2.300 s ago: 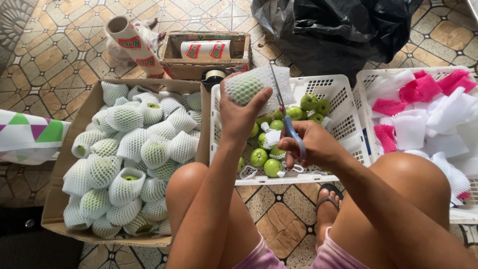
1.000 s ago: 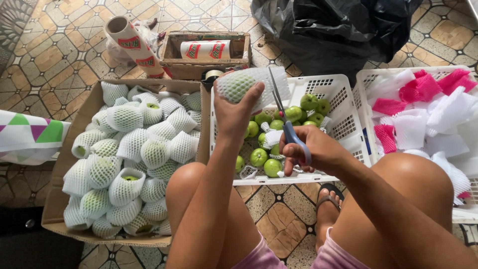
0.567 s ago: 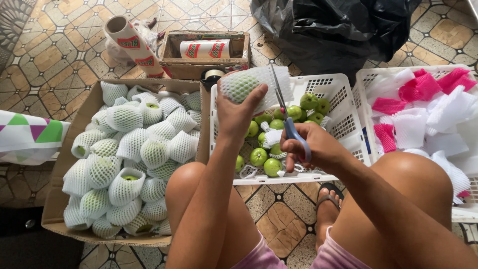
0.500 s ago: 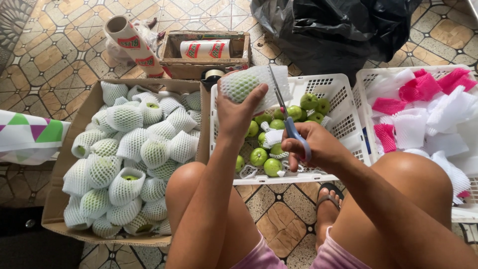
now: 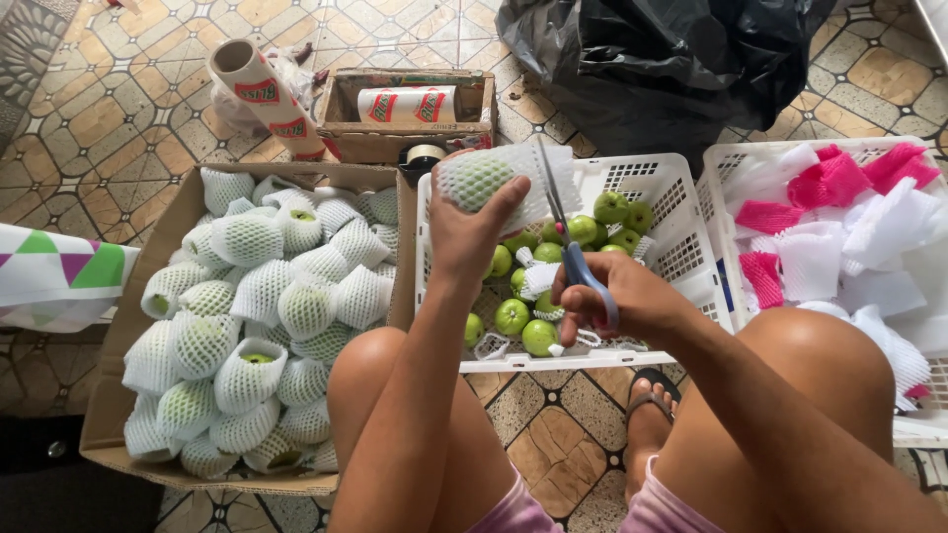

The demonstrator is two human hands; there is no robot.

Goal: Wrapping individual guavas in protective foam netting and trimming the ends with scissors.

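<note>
My left hand (image 5: pixel 464 229) holds up a green fruit wrapped in a white foam net sleeve (image 5: pixel 486 180), over the left end of a white plastic basket (image 5: pixel 660 183). My right hand (image 5: pixel 617 296) grips blue-handled scissors (image 5: pixel 566 237), blades pointing up along the sleeve's right side. Below both hands, several bare green fruits (image 5: pixel 541 338) and white net scraps lie in the basket. A cardboard box (image 5: pixel 135 292) on the left is packed with several net-wrapped fruits (image 5: pixel 306 306).
A second white basket (image 5: pixel 750 154) at right holds white and pink foam sleeves (image 5: pixel 834 178). Behind are a small cardboard box with a roll (image 5: pixel 407 105), a tape roll (image 5: pixel 425 156), a printed tube (image 5: pixel 262 94) and a black plastic bag (image 5: pixel 671 59). My knees and a sandalled foot (image 5: pixel 652 415) fill the foreground on tiled floor.
The hands have barely shifted; the scissors stay upright against the right side of the sleeve while the wrapped fruit is held in the same place.
</note>
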